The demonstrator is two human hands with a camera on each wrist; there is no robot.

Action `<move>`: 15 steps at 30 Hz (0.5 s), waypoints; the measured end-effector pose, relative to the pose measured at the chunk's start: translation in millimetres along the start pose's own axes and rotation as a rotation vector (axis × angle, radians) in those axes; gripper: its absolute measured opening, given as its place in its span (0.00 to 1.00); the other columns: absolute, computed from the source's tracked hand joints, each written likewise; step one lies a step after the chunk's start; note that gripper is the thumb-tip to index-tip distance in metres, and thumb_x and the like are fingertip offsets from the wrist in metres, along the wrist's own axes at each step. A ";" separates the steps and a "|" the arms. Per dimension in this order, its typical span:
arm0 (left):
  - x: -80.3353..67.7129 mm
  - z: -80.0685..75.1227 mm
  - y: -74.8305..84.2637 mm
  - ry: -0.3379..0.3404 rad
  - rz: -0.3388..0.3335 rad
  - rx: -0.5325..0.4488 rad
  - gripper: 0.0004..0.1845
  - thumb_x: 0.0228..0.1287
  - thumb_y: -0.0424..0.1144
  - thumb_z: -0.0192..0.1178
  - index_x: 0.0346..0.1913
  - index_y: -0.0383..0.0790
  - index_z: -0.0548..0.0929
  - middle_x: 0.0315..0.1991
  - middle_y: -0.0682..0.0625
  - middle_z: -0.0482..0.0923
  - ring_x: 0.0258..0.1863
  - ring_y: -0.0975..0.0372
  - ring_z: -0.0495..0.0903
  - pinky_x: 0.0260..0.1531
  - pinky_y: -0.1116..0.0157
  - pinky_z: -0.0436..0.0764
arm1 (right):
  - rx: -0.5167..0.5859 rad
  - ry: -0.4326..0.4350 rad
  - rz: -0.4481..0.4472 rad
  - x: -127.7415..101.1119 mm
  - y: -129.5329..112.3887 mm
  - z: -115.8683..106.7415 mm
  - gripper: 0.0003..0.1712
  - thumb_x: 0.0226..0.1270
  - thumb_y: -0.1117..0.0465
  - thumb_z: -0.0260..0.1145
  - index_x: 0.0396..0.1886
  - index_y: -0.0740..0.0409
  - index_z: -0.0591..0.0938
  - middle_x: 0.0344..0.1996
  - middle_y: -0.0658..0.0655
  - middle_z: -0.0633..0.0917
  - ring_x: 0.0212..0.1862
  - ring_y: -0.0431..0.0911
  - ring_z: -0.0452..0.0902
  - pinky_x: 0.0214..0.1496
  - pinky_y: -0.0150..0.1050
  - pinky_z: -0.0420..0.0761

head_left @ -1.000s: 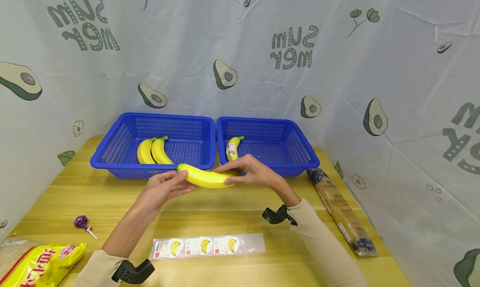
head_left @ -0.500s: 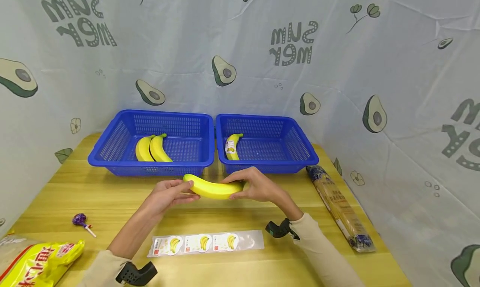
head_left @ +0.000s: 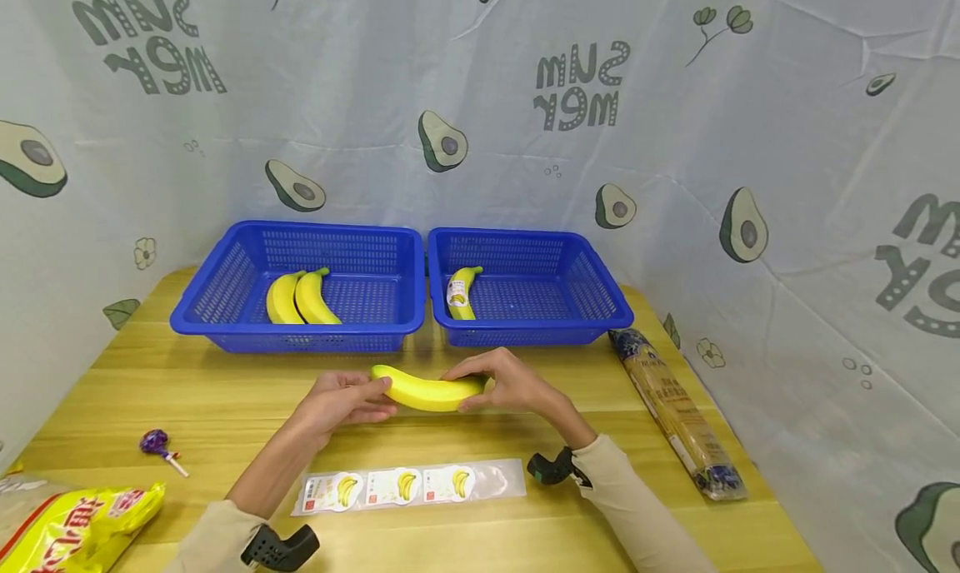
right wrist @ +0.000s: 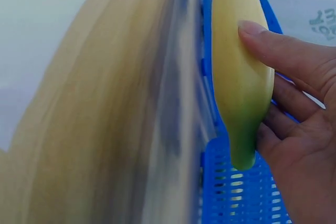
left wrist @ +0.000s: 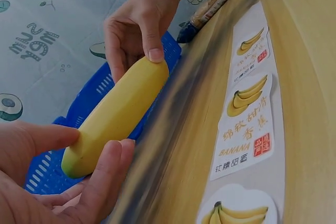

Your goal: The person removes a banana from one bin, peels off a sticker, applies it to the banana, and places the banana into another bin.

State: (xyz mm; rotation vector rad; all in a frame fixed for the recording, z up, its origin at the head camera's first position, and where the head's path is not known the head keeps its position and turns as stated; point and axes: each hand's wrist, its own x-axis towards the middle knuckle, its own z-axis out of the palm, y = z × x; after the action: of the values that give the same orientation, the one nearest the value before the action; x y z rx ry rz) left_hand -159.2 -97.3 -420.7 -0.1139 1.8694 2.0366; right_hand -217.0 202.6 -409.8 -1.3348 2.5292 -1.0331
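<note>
A yellow banana [head_left: 426, 394] is held level above the table by both hands. My left hand [head_left: 343, 401] pinches its greenish tip between thumb and fingers. Round the stem half curls my right hand [head_left: 512, 383], thumb on the near side. The right wrist view shows the bare green stem [right wrist: 243, 153] jutting past that palm. No sticker shows on the visible sides of this banana. Below the hands lies a clear strip [head_left: 498, 478] bearing three banana-picture stickers [head_left: 396, 486].
Two blue baskets stand at the back. The left basket [head_left: 378, 327] holds two bananas [head_left: 315, 298]; the right basket [head_left: 547, 325] holds one stickered banana [head_left: 460, 294]. A lollipop [head_left: 156, 444] and a yellow bag [head_left: 90, 523] lie left, a long noodle-like packet [head_left: 678, 415] right.
Both hands have lowered the banana toward the table and brought it slightly right, away from the baskets' front edges. Their hold on it looks the same.
</note>
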 end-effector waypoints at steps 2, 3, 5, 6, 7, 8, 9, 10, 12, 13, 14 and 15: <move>1.2 -0.1 -1.3 0.001 -0.009 0.015 0.16 0.78 0.35 0.66 0.53 0.20 0.82 0.42 0.34 0.91 0.37 0.53 0.94 0.43 0.61 0.92 | -0.010 -0.005 -0.003 -0.3 2.9 1.9 0.24 0.59 0.65 0.85 0.56 0.62 0.91 0.53 0.57 0.92 0.56 0.50 0.89 0.61 0.40 0.87; 1.6 -0.2 -2.0 0.001 -0.014 0.025 0.16 0.77 0.35 0.67 0.53 0.20 0.82 0.41 0.35 0.91 0.36 0.53 0.94 0.42 0.61 0.92 | -0.011 -0.009 -0.001 -0.5 4.2 2.8 0.23 0.60 0.65 0.85 0.56 0.62 0.91 0.53 0.57 0.92 0.57 0.50 0.89 0.62 0.40 0.86; 2.3 -0.2 -3.4 0.008 -0.026 0.043 0.17 0.77 0.35 0.67 0.53 0.19 0.82 0.40 0.36 0.91 0.35 0.54 0.93 0.40 0.61 0.92 | -0.015 -0.019 0.004 -1.0 6.3 4.3 0.23 0.61 0.64 0.84 0.56 0.62 0.91 0.53 0.57 0.92 0.58 0.50 0.89 0.63 0.40 0.86; 2.6 -0.1 -4.2 0.015 -0.029 0.052 0.18 0.77 0.35 0.67 0.54 0.19 0.82 0.39 0.36 0.91 0.35 0.54 0.93 0.39 0.61 0.92 | -0.018 -0.023 0.006 -1.1 7.4 5.1 0.23 0.61 0.64 0.84 0.56 0.62 0.91 0.53 0.57 0.92 0.58 0.50 0.89 0.64 0.40 0.86; 2.9 0.1 -5.3 0.022 -0.031 0.060 0.18 0.77 0.36 0.68 0.53 0.19 0.82 0.39 0.37 0.91 0.34 0.54 0.93 0.38 0.61 0.92 | -0.019 -0.028 0.010 -1.2 8.2 5.9 0.23 0.62 0.64 0.84 0.57 0.62 0.91 0.54 0.57 0.92 0.59 0.51 0.89 0.64 0.40 0.85; 2.9 0.4 -6.3 0.031 -0.033 0.073 0.18 0.77 0.36 0.68 0.53 0.19 0.82 0.38 0.37 0.91 0.33 0.55 0.93 0.38 0.62 0.92 | -0.019 -0.034 0.015 -1.2 8.5 6.5 0.23 0.62 0.64 0.84 0.57 0.62 0.91 0.54 0.57 0.92 0.59 0.51 0.88 0.65 0.40 0.85; 2.8 0.9 -7.0 0.039 -0.034 0.089 0.18 0.77 0.37 0.68 0.52 0.19 0.82 0.37 0.38 0.91 0.33 0.55 0.93 0.37 0.61 0.92 | -0.022 -0.039 0.021 -1.3 8.8 6.9 0.24 0.61 0.64 0.84 0.57 0.61 0.91 0.54 0.57 0.92 0.59 0.51 0.88 0.65 0.40 0.85; 2.6 1.6 -7.7 0.050 -0.034 0.105 0.18 0.77 0.37 0.68 0.51 0.19 0.82 0.36 0.38 0.91 0.32 0.55 0.92 0.36 0.61 0.92 | -0.025 -0.042 0.025 -1.4 9.2 7.3 0.24 0.61 0.64 0.84 0.57 0.61 0.91 0.54 0.56 0.92 0.59 0.51 0.88 0.65 0.40 0.85; 2.3 3.1 -8.4 0.068 -0.026 0.138 0.19 0.77 0.39 0.68 0.49 0.20 0.83 0.34 0.39 0.90 0.31 0.55 0.92 0.35 0.61 0.92 | -0.030 -0.047 0.033 -1.4 10.3 7.8 0.24 0.61 0.64 0.84 0.57 0.60 0.91 0.54 0.56 0.92 0.60 0.51 0.88 0.65 0.40 0.85; 1.8 4.0 -8.4 0.076 -0.022 0.158 0.19 0.77 0.40 0.68 0.48 0.20 0.83 0.33 0.40 0.90 0.31 0.55 0.92 0.35 0.60 0.92 | -0.030 -0.049 0.040 -1.6 10.6 7.9 0.24 0.60 0.65 0.84 0.57 0.60 0.91 0.54 0.56 0.92 0.60 0.51 0.88 0.65 0.40 0.85; 1.0 5.0 -8.3 0.083 -0.016 0.184 0.20 0.77 0.41 0.68 0.47 0.21 0.84 0.32 0.40 0.90 0.31 0.55 0.92 0.35 0.60 0.93 | -0.031 -0.051 0.045 -1.9 11.3 8.0 0.24 0.61 0.65 0.84 0.58 0.60 0.91 0.55 0.56 0.92 0.60 0.51 0.88 0.65 0.40 0.85; 0.1 6.0 -8.1 0.090 -0.009 0.208 0.20 0.77 0.42 0.69 0.46 0.21 0.84 0.32 0.41 0.90 0.31 0.54 0.92 0.35 0.60 0.93 | -0.030 -0.052 0.050 -2.2 11.9 8.1 0.24 0.61 0.65 0.84 0.58 0.60 0.91 0.55 0.56 0.92 0.60 0.51 0.88 0.66 0.40 0.85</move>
State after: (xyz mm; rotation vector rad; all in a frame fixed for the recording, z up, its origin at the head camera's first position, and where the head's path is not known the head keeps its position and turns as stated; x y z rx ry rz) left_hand -155.6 -91.0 -427.7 -0.1599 2.1188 1.8458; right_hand -220.8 204.7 -423.7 -1.2810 2.5357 -0.9427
